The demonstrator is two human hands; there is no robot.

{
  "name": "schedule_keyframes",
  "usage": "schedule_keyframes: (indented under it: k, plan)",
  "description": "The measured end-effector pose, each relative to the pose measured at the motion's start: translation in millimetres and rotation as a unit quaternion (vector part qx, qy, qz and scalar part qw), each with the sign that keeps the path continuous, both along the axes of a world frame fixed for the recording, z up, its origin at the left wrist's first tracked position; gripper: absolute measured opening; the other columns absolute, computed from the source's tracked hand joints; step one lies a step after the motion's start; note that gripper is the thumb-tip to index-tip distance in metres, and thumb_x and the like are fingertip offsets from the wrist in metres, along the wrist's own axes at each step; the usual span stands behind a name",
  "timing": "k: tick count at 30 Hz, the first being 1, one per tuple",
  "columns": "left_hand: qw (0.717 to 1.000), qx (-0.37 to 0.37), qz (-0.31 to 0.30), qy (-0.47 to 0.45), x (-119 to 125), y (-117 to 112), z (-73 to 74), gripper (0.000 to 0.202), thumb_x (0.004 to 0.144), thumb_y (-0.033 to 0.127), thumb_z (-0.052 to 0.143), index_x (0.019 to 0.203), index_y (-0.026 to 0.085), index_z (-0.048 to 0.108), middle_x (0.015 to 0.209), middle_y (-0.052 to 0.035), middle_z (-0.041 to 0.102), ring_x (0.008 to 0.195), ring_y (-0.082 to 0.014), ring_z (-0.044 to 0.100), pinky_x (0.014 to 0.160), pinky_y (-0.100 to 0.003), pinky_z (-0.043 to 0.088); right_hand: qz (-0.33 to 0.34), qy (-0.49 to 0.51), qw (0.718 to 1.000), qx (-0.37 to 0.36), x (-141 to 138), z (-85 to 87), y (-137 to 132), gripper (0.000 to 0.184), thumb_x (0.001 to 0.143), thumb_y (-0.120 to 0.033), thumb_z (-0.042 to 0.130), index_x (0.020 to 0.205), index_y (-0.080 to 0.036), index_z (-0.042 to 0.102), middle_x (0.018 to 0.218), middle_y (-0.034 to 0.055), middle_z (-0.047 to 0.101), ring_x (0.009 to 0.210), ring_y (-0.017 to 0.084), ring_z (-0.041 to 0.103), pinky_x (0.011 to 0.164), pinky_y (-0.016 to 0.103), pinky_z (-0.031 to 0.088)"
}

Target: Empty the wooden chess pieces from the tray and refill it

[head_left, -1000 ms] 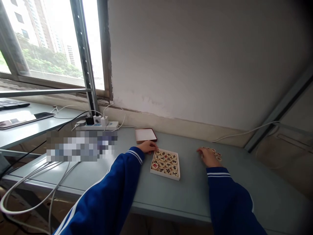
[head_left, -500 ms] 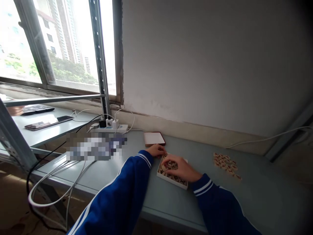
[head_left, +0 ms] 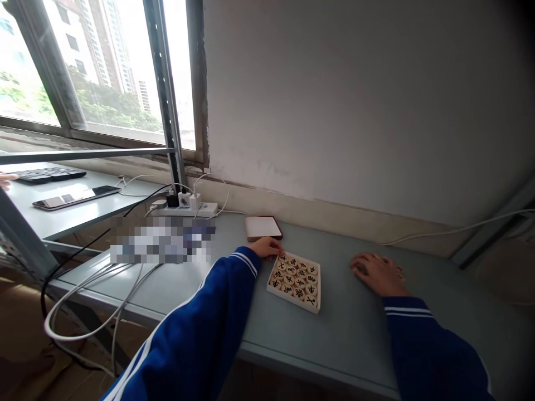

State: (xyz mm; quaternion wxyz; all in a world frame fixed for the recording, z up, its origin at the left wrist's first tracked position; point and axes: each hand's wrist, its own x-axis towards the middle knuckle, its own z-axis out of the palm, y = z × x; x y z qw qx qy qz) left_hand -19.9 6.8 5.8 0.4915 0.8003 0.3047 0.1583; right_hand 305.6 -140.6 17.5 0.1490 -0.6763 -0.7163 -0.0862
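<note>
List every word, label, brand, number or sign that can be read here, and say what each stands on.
No text can be quoted with certainty.
Round pieces in the white box: black characters, too small and blurred to read surely.
White plug with dark marks: too small to read.
Power strip: faint blue mark, unreadable.
Keyboard: no key legends legible.

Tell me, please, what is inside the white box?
The white box holds round pieces with dark characters, four rows of four. What lies beneath them is covered and cannot be seen.

Grey table (head_left: 343, 326) bearing white tray (head_left: 292, 300), red-edged box (head_left: 263, 227), power strip (head_left: 208, 210) and loose discs (head_left: 400, 269)
</note>
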Motion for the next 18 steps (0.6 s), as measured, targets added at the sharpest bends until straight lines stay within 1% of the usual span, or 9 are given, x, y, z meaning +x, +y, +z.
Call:
schedule_keyframes:
  k: [2,3,5,6,8,10,11,15,18]
  plan:
    - [1.0,-0.003,-0.003,-0.003,0.3,0.0,0.7,0.048,0.06,0.052,0.063,0.084,0.01,0.064,0.062,-0.001,0.058,0.043,-0.0048,0.045,0.042,-0.018,0.036,-0.021,0.006,1.0,0.023,0.2,5.4,-2.5,0.024,0.077,-0.04,0.043,0.077,-0.026,0.063,0.102,0.006,0.056,0.096,0.028,0.046,0.082,0.048,0.033]
    - [1.0,-0.005,-0.004,-0.003,0.5,-0.2,1.4,0.048,0.06,0.052,0.063,0.084,0.01,0.064,0.062,-0.0012,0.058,0.042,-0.0049,0.045,0.042,-0.018,0.035,-0.009,0.028,0.999,0.029,-6.7,9.6,-3.6,0.024,0.078,-0.04,0.042,0.079,-0.026,0.063,0.103,0.0055,0.056,0.096,0.027,0.046,0.082,0.045,0.035]
    - [1.0,-0.007,-0.002,-0.001,0.8,-0.4,2.5,0.048,0.059,0.052,0.064,0.081,0.009,0.063,0.061,-0.001,0.058,0.041,-0.0051,0.045,0.041,-0.018,0.035,0.05,0.077,0.995,0.034,-32.4,17.9,-5.1,0.026,0.081,-0.04,0.04,0.088,-0.027,0.061,0.105,0.0044,0.054,0.098,0.022,0.046,0.083,0.039,0.036]
    - [1.0,-0.006,0.0,0.0,0.8,-0.4,2.8,0.048,0.058,0.052,0.064,0.08,0.009,0.063,0.059,-0.0007,0.057,0.041,-0.0052,0.044,0.04,-0.018,0.035,0.082,0.079,0.993,0.037,-48.8,20.8,-5.4,0.025,0.082,-0.04,0.041,0.088,-0.027,0.061,0.103,0.0039,0.054,0.098,0.021,0.046,0.084,0.037,0.035]
    - [1.0,-0.002,0.003,-0.001,0.6,0.2,2.4,0.049,0.057,0.052,0.065,0.078,0.009,0.063,0.056,-0.0001,0.056,0.041,-0.0056,0.044,0.041,-0.019,0.035,0.134,0.062,0.989,0.012,-81.0,23.2,-5.4,0.023,0.083,-0.039,0.041,0.092,-0.03,0.06,0.104,0.0027,0.054,0.1,0.02,0.044,0.084,0.036,0.034]
    - [1.0,0.002,0.007,-0.003,0.1,0.8,1.1,0.049,0.056,0.053,0.065,0.077,0.009,0.063,0.054,0.0002,0.055,0.042,-0.0062,0.045,0.041,-0.019,0.035,0.155,0.038,0.987,-0.008,-103.9,22.4,-5.4,0.024,0.084,-0.037,0.039,0.093,-0.031,0.06,0.104,0.0022,0.054,0.099,0.02,0.044,0.081,0.036,0.033]
    - [1.0,0.003,0.011,-0.005,-0.1,1.0,0.5,0.049,0.055,0.054,0.065,0.076,0.009,0.063,0.054,0.0003,0.055,0.042,-0.0065,0.045,0.041,-0.019,0.035,0.156,0.028,0.987,-0.012,-110.5,21.5,-5.7,0.024,0.085,-0.037,0.038,0.094,-0.031,0.06,0.104,0.0023,0.054,0.098,0.02,0.044,0.08,0.036,0.033]
    - [1.0,-0.004,0.016,-0.005,-0.3,-0.5,1.1,0.049,0.053,0.055,0.066,0.072,0.01,0.063,0.052,0.0008,0.054,0.042,-0.0066,0.044,0.042,-0.02,0.035,0.131,-0.001,0.991,0.013,-113.7,18.0,-7.8,0.028,0.085,-0.04,0.037,0.099,-0.029,0.059,0.102,0.0037,0.054,0.095,0.02,0.044,0.078,0.036,0.031]
    - [1.0,-0.005,0.016,-0.001,0.2,-4.0,4.7,0.048,0.051,0.054,0.068,0.069,0.01,0.062,0.051,0.0007,0.054,0.042,-0.0066,0.044,0.042,-0.02,0.035,0.121,0.006,0.992,0.019,-112.3,15.8,-8.3,0.027,0.084,-0.041,0.039,0.093,-0.029,0.061,0.102,0.0031,0.053,0.096,0.019,0.043,0.079,0.035,0.032]
